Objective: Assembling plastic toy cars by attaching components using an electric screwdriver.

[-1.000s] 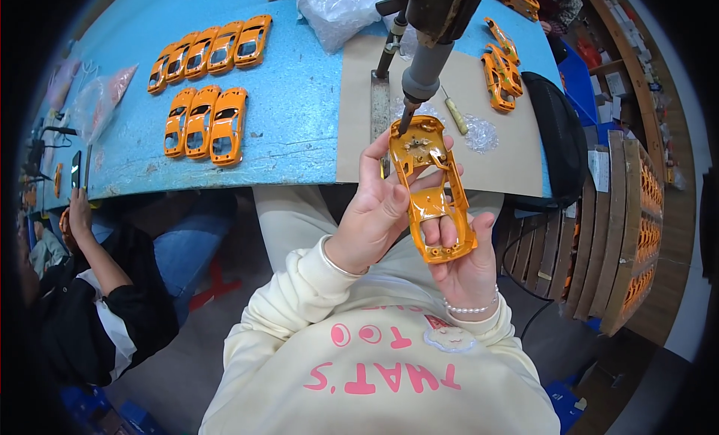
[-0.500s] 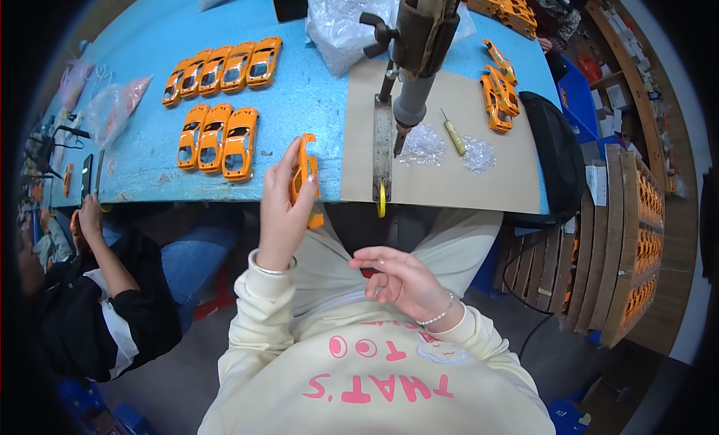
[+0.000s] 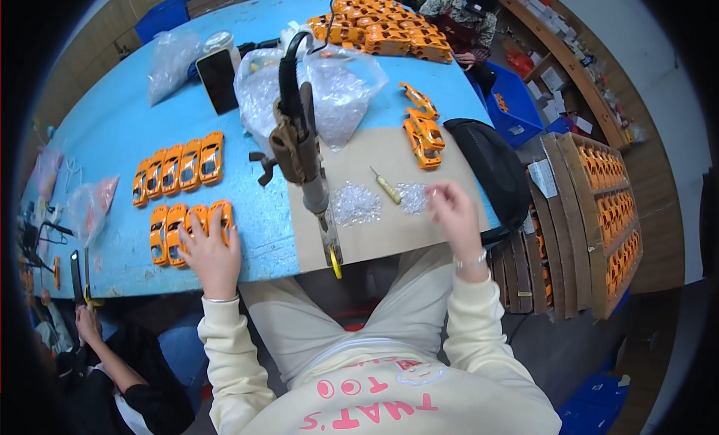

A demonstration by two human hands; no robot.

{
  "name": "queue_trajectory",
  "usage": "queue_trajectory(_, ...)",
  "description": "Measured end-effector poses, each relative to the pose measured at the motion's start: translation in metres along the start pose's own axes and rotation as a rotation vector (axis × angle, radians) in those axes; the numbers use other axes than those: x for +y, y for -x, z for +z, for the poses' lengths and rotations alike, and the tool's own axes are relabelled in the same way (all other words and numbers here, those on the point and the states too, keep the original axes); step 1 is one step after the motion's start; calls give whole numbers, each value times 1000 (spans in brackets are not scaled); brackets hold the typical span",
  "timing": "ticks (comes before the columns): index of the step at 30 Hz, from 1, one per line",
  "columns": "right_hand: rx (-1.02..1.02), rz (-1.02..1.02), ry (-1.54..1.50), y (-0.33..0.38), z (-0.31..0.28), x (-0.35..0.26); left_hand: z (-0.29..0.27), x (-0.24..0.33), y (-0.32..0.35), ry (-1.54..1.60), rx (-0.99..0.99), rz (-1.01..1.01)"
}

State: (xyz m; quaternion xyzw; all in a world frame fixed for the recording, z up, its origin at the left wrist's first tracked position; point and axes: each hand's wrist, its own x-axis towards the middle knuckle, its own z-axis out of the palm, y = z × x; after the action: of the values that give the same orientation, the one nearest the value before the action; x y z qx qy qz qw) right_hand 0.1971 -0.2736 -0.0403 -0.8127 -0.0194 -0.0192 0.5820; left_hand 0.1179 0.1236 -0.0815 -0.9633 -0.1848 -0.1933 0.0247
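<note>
My left hand (image 3: 212,257) lies with fingers spread over the front row of orange toy car bodies (image 3: 158,234). Its fingertips touch the row's right end, where one car body (image 3: 223,210) shows between index finger and thumb. Over the right edge of a pile of small clear plastic pieces (image 3: 411,198), my right hand (image 3: 455,216) has its fingers bent together; whatever they pinch is hidden. A larger heap of clear pieces (image 3: 356,204) lies further left. Between the two heaps rests a yellow-handled awl (image 3: 387,189).
A metal press (image 3: 303,147) rises from the brown sheet (image 3: 374,244). Behind it are plastic bags (image 3: 341,98) and stacked orange car bodies (image 3: 389,31). A black case (image 3: 490,169) lies right, near cardboard trays (image 3: 592,233). A co-worker's hand (image 3: 88,324) is at far left.
My left hand has carried an orange car body from the table's edge to the front row's right end. My right hand has risen from my lap to the small clear pile. The view has shifted.
</note>
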Motion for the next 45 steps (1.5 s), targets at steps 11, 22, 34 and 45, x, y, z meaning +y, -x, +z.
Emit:
queue_trajectory(11,331,-330,705,-199,-21,39,0,-82,-16,-151,40,-103)
queue_trajectory(22,280,-174,494,-243,-30,53,-58,9,71,732,34,343)
queue_trajectory(34,-580,497,-1149,94,17,26,-70,116,115,1982,-860,-242)
queue_trajectory(45,44,-195,511,62,30,31,-58,105,134,2321,-771,-784)
